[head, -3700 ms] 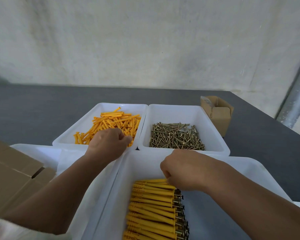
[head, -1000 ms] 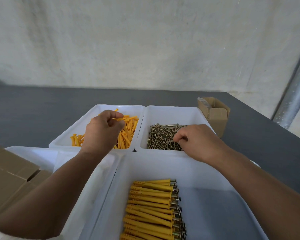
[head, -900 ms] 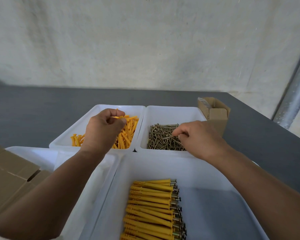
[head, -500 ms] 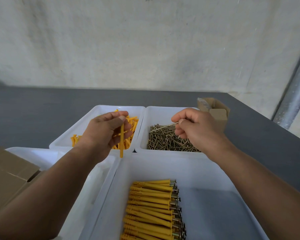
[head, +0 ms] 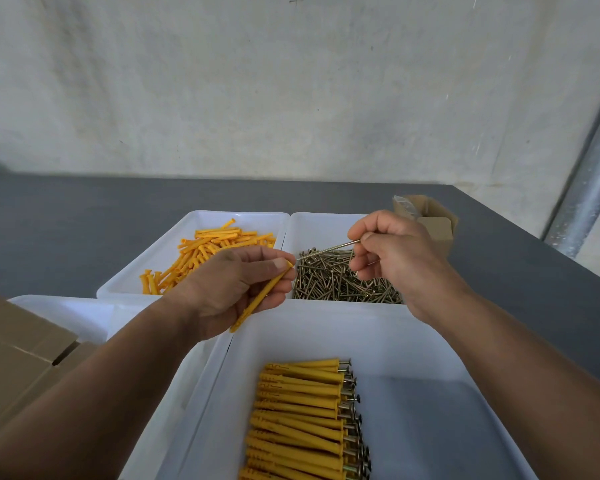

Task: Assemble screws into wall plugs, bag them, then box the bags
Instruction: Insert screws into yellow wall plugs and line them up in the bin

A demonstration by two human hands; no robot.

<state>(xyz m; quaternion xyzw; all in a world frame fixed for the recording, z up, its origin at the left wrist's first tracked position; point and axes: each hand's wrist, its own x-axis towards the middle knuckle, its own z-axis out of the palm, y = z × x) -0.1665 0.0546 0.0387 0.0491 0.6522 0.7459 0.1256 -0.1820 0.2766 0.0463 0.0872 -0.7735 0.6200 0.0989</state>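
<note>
Far left: a brown cardboard box (head: 14, 358) with open flaps, right at the edge of view on the dark grey table (head: 66, 220).
Plug tray: a white plastic tray (head: 201, 218) at the back, with loose orange plastic wall plugs (head: 208, 245) heaped inside.
Left hand: the left hand (head: 222, 292) is up over the trays, thumb and fingers curled round one long orange wall plug (head: 260, 299), held slanting with its upper end at the thumb.
Screw: one thin brass-coloured metal screw (head: 328, 249) sits almost level in the air, tip right at that plug's upper end. I can't tell if it's in yet.
Right hand: the right hand (head: 395, 261) pinches the screw's head end between thumb and forefinger, other fingers curled.
Screw tray: a second white tray (head: 312, 223), side by side with the first, holds a pile of loose screws (head: 340, 284).
Front tray: a large white tray (head: 361, 334), nearest of all, has a neat row of assembled plugs (head: 302, 410) along its left side, screw heads pointing right.
Far right: a small open cardboard carton (head: 437, 226) behind the right hand, and a grey metal pipe (head: 586, 188) by the wall.
</note>
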